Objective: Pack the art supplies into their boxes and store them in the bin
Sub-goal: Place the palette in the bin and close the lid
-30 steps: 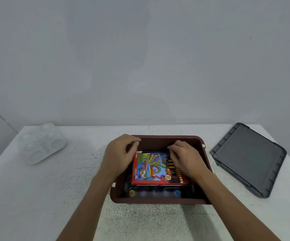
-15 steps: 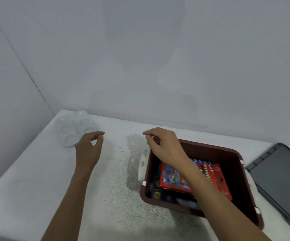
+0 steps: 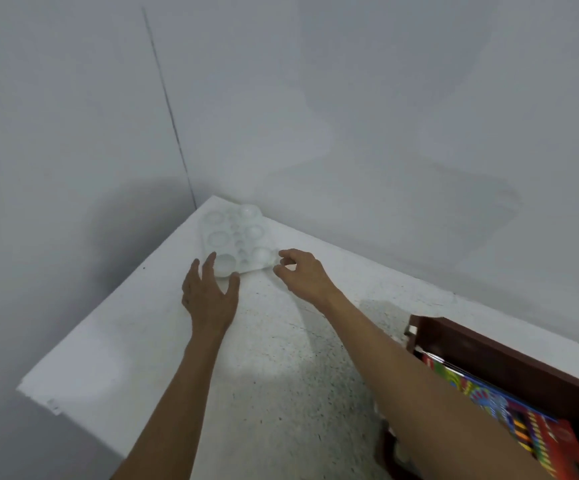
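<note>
Your left hand (image 3: pixel 212 296) is stretched out over the far left part of the white speckled table (image 3: pixel 281 375), palm down, its fingers (image 3: pixel 211 263) straight and spread. They reach the near left edge of the clear plastic paint palette (image 3: pixel 236 233), and the thumb lies just beside its near edge. This hand is released and grasps nothing.

Your right hand (image 3: pixel 302 275) is at the palette's near right corner. Its fingers are loosely curled, with the thumb and forefinger held apart in a C around that corner. The palette is transparent and the view is soft there, so the fingertips may be brushing the plastic, but they have not closed on it.

The palette lies flat on the table in the far left corner, close to where the two grey walls (image 3: pixel 350 116) meet, with its round wells facing up.

At the lower right, your right forearm crosses in front of the brown bin (image 3: pixel 506 355), which stands on the table well apart from the palette. Inside the bin lies a red, brightly printed box of coloured pencils (image 3: pixel 523 420), tilted against the bin's wall and partly hidden behind your arm.
</note>
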The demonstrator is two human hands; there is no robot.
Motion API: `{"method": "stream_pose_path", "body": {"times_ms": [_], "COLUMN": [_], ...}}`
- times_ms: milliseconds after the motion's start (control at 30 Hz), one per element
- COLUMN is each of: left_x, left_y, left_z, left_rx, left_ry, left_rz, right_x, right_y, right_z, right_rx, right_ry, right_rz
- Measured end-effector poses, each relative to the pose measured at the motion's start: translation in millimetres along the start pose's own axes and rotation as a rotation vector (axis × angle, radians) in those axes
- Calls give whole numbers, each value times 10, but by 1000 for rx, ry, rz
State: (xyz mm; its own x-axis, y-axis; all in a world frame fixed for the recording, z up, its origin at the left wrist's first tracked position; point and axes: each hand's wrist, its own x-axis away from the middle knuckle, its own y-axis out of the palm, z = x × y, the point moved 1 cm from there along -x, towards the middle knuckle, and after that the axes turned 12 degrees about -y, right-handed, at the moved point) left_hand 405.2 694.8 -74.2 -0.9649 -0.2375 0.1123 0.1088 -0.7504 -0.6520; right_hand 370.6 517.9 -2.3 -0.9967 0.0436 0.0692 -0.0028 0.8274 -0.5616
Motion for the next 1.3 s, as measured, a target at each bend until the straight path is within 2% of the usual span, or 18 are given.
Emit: {"method": "stream_pose_path", "body": {"times_ms": [133,333,433,633,733,1100,1300], "left_x": [19,-123,-160,-69,-66,-51,65], "left_y": [163,255,238,116,75,-10,-102], "left_z": [-167,-223,-241,-160,-178,-222,-204], "left_rx": [-46,-52,50,316,385,443,421], "left_ry": [134,137,154,-26,-38,-73,18], "left_rz": [82,85,100,153,162,36,-70], "right_x": [-300,-567,-599,-456,-351,194,516], "right_y": [251,413,401,311,272,179,-131], "right_z": [129,196,206,286,282,-67,-258], "right_rx": [-108,-212,-306,-417,-491,-536,-712], "right_ry": [77,93,147,265,283,256,246], "right_rz": [-34,11,83,170,177,39,193]}}
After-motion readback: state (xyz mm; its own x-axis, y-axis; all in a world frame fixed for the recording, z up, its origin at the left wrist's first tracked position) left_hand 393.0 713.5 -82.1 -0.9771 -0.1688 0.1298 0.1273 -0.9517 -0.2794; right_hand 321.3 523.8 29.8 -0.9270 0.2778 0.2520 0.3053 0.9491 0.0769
